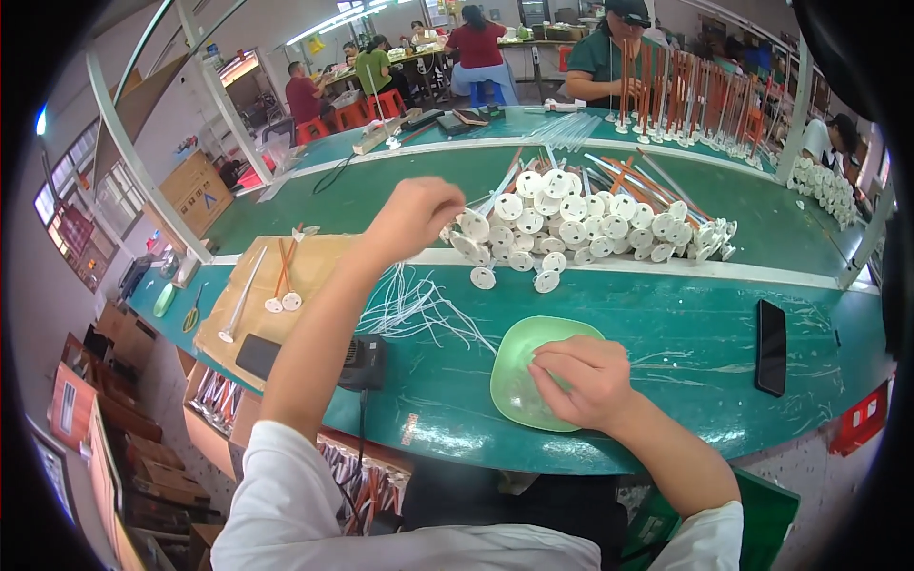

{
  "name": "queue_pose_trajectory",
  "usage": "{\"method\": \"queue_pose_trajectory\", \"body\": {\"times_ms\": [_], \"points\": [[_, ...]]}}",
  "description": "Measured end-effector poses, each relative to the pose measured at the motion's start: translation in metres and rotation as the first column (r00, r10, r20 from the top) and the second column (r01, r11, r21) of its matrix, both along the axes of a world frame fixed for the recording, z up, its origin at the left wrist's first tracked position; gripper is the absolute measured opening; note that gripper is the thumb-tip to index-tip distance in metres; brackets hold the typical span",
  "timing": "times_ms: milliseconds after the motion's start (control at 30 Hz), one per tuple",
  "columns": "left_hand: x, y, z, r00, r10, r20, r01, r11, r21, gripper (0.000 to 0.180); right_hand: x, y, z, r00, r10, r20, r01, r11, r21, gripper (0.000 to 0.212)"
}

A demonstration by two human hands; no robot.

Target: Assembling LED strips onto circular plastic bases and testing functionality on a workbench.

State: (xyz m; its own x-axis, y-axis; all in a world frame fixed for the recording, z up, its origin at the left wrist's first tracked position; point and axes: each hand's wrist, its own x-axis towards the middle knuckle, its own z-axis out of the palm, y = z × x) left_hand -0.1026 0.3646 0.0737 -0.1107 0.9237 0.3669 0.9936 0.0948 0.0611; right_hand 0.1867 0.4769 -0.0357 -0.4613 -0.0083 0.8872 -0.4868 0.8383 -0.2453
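1. Scissors [191, 319]: one pair, lying at the left of the green bench.
2. Cardboard sheet [322, 259]: one, brown, bearing three rods: one grey rod [246, 293] with a flared white foot and two orange rods [283, 262], each ending in a white disc. The left forearm covers part of the sheet's right side.
3. Dark flat case [257, 356] and black box [362, 362]: one of each, partly hidden by the left forearm; a cord hangs from the box.
4. Left hand [416, 214]: raised in front of the disc pile, fingers curled and drawn together; whether anything is pinched cannot be told.
5. White strands [419, 309]: one loose, tangled bundle, thin and pale, too crossed to count, spreading toward the bowl.
6. Green bowl [503, 381]: one, pale green, a rounded square, near the bench's front edge; its contents are hard to make out.
7. Disc pile [571, 228]: several dozen round white discs with small dark openings, behind the bowl; overlap prevents an exact count, and the rods behind are largely hidden.
8. Right hand [587, 381]: over the bowl, thumb and fingers brought close; any small piece between them cannot be discerned.
9. Black phone [771, 347]: one, lying at the right.
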Motion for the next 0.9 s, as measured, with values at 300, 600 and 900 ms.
{"method": "queue_pose_trajectory", "body": {"times_ms": [300,600,900], "points": [[0.025,-0.011,-0.052,0.984,-0.014,0.176,0.014,1.000,0.001,0.052,-0.005,-0.004,0.001,0.998,-0.001,0.058,0.004,0.999,-0.038,0.013],[0.016,0.004,-0.066,0.998,0.051,-0.033,-0.056,0.982,-0.180,0.054,-0.005,-0.004,-0.001,0.997,0.005,0.080,-0.003,1.000,-0.025,0.013],[0.068,-0.016,-0.052,0.957,0.062,0.282,-0.108,0.983,0.149,0.053,-0.002,0.004,0.000,0.996,-0.077,0.048,0.079,0.996,-0.046,0.015]]}}
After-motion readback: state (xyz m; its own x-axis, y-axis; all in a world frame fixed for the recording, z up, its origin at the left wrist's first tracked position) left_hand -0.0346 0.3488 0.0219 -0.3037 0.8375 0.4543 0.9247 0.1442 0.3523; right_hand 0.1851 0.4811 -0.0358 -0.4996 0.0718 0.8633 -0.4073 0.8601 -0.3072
